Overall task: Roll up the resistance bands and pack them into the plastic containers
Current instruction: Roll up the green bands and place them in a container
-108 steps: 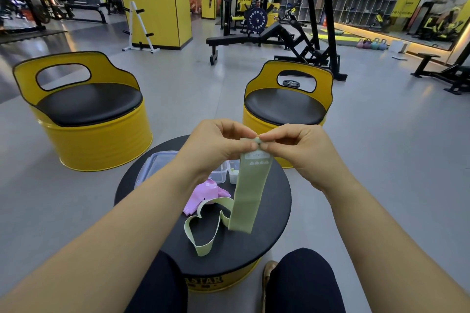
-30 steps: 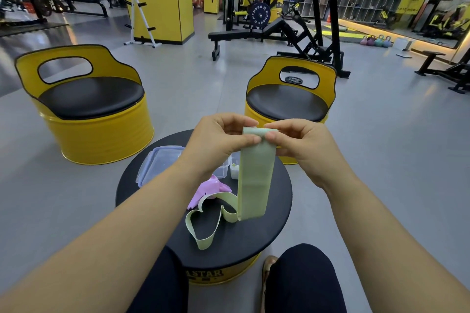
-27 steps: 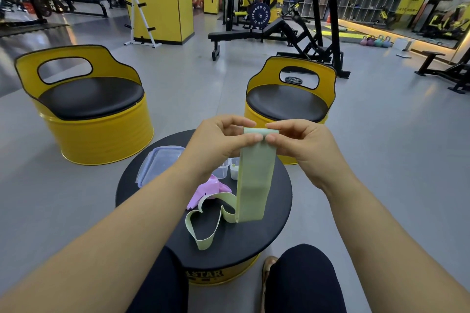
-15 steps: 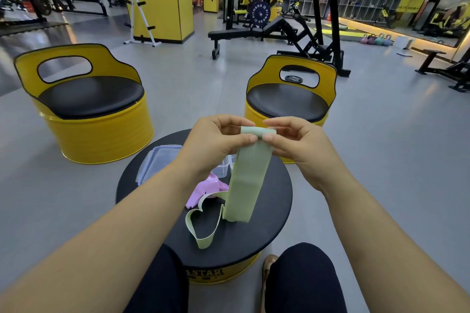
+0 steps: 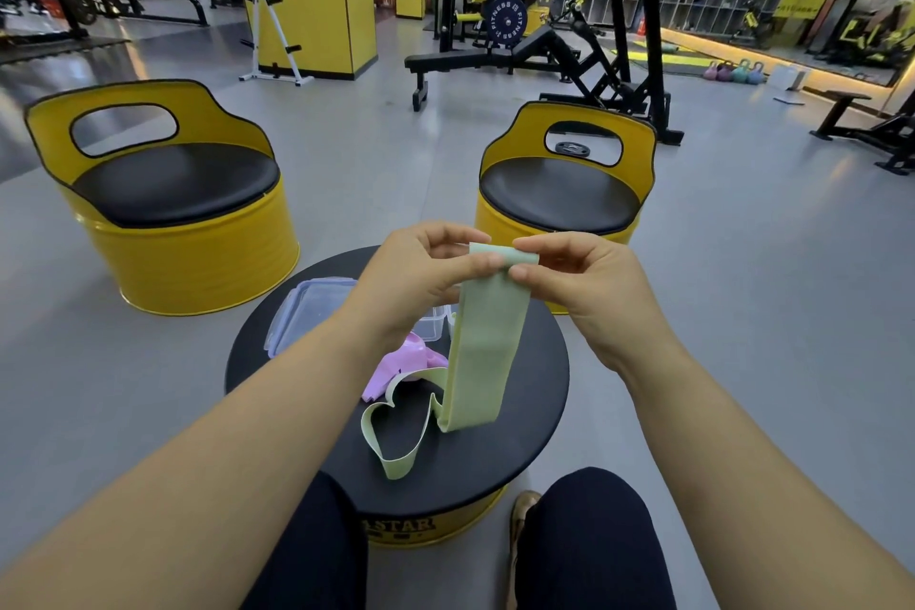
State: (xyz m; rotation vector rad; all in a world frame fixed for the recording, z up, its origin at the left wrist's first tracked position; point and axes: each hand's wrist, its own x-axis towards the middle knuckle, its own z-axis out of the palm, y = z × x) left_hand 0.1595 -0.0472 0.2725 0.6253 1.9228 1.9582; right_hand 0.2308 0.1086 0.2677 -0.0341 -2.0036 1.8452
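A pale green resistance band (image 5: pixel 478 352) hangs flat from my two hands above the round black table (image 5: pixel 525 416). My left hand (image 5: pixel 421 277) pinches its top left corner and my right hand (image 5: pixel 577 285) pinches the top right, where the top edge is folded over. A second green band (image 5: pixel 391 436) lies as a loose loop on the table. A pink band (image 5: pixel 396 364) lies crumpled behind it. A clear plastic container (image 5: pixel 435 324) stands partly hidden behind my left wrist, with a clear lid (image 5: pixel 309 312) to its left.
Two yellow barrel seats with black cushions stand beyond the table, one on the left (image 5: pixel 163 198), one on the right (image 5: pixel 564 193). My knees (image 5: pixel 589 525) sit against the table's near edge. Gym benches and racks (image 5: pixel 520 50) fill the far floor.
The band's top end, small and bunched between my fingertips 3.6 s ago, now hangs flat with its top edge folded over. Since 1 s ago the hands have barely moved.
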